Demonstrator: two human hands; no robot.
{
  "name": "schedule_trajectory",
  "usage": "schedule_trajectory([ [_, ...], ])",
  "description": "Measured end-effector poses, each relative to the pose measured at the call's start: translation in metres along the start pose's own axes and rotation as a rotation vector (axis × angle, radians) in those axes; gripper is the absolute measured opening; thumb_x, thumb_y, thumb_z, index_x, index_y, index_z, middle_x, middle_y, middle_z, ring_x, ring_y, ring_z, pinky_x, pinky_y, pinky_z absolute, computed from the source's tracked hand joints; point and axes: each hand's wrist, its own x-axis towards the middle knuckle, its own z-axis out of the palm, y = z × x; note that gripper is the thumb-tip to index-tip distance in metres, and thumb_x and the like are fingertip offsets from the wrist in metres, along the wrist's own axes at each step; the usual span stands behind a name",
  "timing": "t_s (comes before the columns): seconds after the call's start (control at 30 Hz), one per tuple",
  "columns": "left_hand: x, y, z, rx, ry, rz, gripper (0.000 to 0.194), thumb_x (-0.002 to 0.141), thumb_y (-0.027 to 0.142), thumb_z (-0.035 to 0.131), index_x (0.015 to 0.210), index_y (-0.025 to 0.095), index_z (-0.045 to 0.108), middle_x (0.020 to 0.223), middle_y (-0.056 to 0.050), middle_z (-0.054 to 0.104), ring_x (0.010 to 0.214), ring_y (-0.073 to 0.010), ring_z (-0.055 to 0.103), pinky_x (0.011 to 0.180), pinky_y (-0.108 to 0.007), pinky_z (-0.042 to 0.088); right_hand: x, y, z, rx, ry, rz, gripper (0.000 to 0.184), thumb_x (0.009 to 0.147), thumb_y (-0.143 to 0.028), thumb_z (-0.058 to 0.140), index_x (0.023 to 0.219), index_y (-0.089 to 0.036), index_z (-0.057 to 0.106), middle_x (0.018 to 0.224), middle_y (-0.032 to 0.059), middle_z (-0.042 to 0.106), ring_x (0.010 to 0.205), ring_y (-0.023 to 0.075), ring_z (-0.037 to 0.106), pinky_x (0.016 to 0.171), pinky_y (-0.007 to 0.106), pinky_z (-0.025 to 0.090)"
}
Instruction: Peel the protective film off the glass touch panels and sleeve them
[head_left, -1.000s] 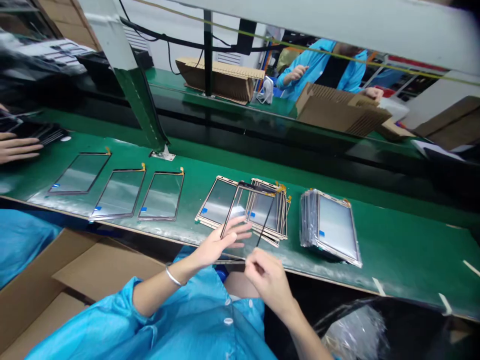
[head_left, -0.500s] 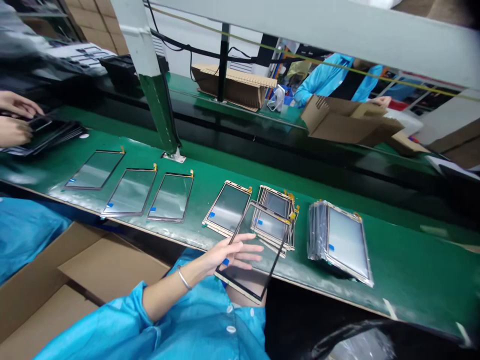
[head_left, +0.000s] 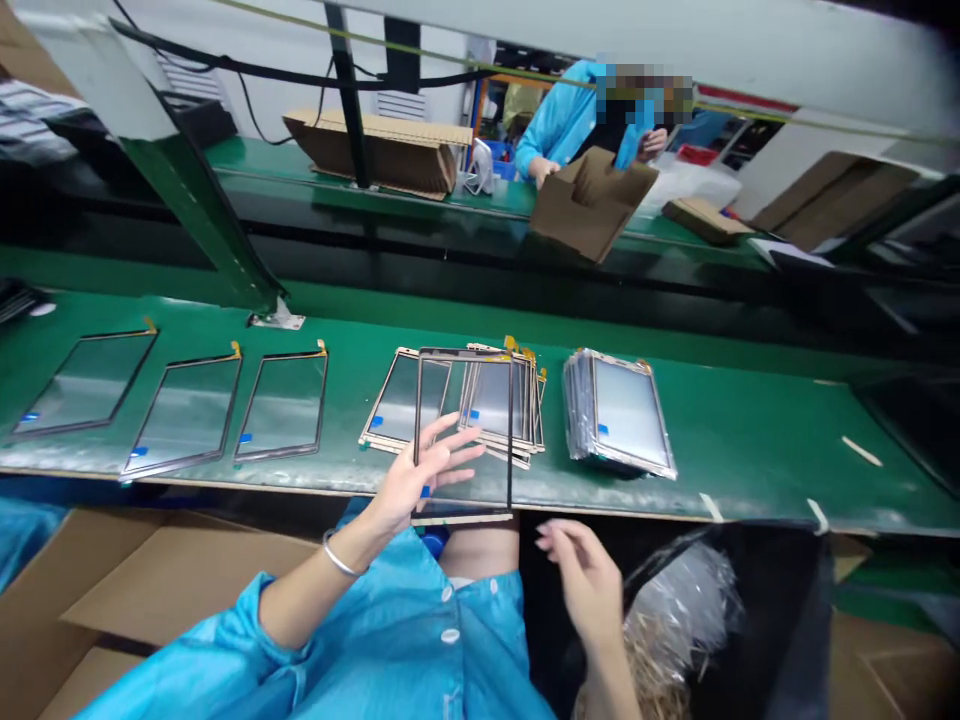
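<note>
My left hand [head_left: 420, 472] lies flat with spread fingers under a clear glass panel with a thin dark frame [head_left: 463, 432], holding it up above the front edge of the green bench [head_left: 750, 440]. My right hand [head_left: 581, 572] hovers below and right of the panel, fingers loosely curled, nothing in it. Just behind the held panel lie a single gold-edged panel [head_left: 394, 405] and a fanned pile of panels [head_left: 517, 400]. A thicker stack of panels [head_left: 619, 415] sits further right.
Three dark-framed panels [head_left: 187, 412] lie in a row on the bench at left. A green post [head_left: 191, 200] stands behind them. Cardboard boxes [head_left: 150, 580] sit below left, a bin with a plastic bag [head_left: 675, 620] below right. A person in blue handles a box [head_left: 589, 200] across the far bench.
The camera view swung right. My right hand, out of view half a second ago, has come back in below the panel. The panel is now held more upright on my left hand.
</note>
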Motion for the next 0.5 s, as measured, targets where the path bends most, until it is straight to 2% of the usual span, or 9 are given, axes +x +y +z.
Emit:
schedule_trajectory([
  [0.07, -0.007, 0.001, 0.002, 0.014, 0.013, 0.034, 0.041, 0.089, 0.029, 0.058, 0.128, 0.025, 0.048, 0.132, -0.012, 0.056, 0.117, -0.0288, 0.057, 0.090, -0.039, 0.049, 0.007, -0.024, 0.031, 0.103, -0.119, -0.034, 0.025, 0.078, -0.044, 0.061, 0.081, -0.018, 0.063, 0.075, 0.0054, 0.067, 0.067, 0.0186, 0.064, 0.062, 0.030, 0.053],
  [0.17, -0.016, 0.005, 0.004, 0.016, 0.029, 0.082, 0.038, 0.090, 0.028, 0.056, 0.127, 0.026, 0.049, 0.131, -0.010, 0.058, 0.116, -0.0273, 0.058, 0.089, -0.038, 0.050, 0.008, -0.045, 0.052, 0.128, -0.175, -0.099, 0.018, 0.078, -0.037, 0.062, 0.075, -0.019, 0.060, 0.066, 0.0016, 0.062, 0.062, 0.0157, 0.062, 0.060, 0.026, 0.052],
  [0.27, -0.022, 0.006, 0.006, 0.016, 0.043, 0.119, 0.037, 0.090, 0.027, 0.056, 0.126, 0.026, 0.050, 0.130, -0.009, 0.058, 0.116, -0.0266, 0.058, 0.089, -0.037, 0.050, 0.008, -0.045, 0.055, 0.081, -0.183, -0.134, 0.019, 0.081, -0.037, 0.059, 0.076, -0.019, 0.059, 0.066, 0.0010, 0.060, 0.061, 0.0149, 0.060, 0.059, 0.025, 0.050],
  [0.37, -0.023, 0.005, 0.011, 0.035, 0.059, 0.152, 0.039, 0.090, 0.028, 0.056, 0.128, 0.025, 0.049, 0.130, -0.011, 0.058, 0.116, -0.0269, 0.057, 0.090, -0.037, 0.050, 0.010, -0.040, 0.059, -0.003, -0.138, -0.192, 0.022, 0.085, -0.039, 0.054, 0.077, -0.019, 0.057, 0.066, 0.0005, 0.058, 0.061, 0.0141, 0.057, 0.058, 0.024, 0.047],
  [0.43, -0.021, 0.002, 0.016, 0.059, 0.094, 0.194, 0.040, 0.090, 0.029, 0.056, 0.129, 0.023, 0.047, 0.130, -0.012, 0.058, 0.116, -0.0272, 0.058, 0.091, -0.038, 0.049, 0.007, -0.041, 0.060, -0.052, -0.090, -0.258, 0.022, 0.088, -0.038, 0.051, 0.077, -0.020, 0.056, 0.068, 0.0008, 0.057, 0.063, 0.0141, 0.055, 0.059, 0.024, 0.046],
  [0.5, -0.016, 0.000, 0.020, 0.079, 0.156, 0.249, 0.042, 0.089, 0.031, 0.057, 0.129, 0.023, 0.046, 0.131, -0.012, 0.057, 0.116, -0.0274, 0.057, 0.092, -0.039, 0.048, -0.003, -0.045, 0.052, -0.064, -0.109, -0.315, 0.021, 0.089, -0.035, 0.049, 0.075, -0.020, 0.054, 0.070, 0.0008, 0.055, 0.063, 0.0140, 0.053, 0.059, 0.024, 0.044],
])
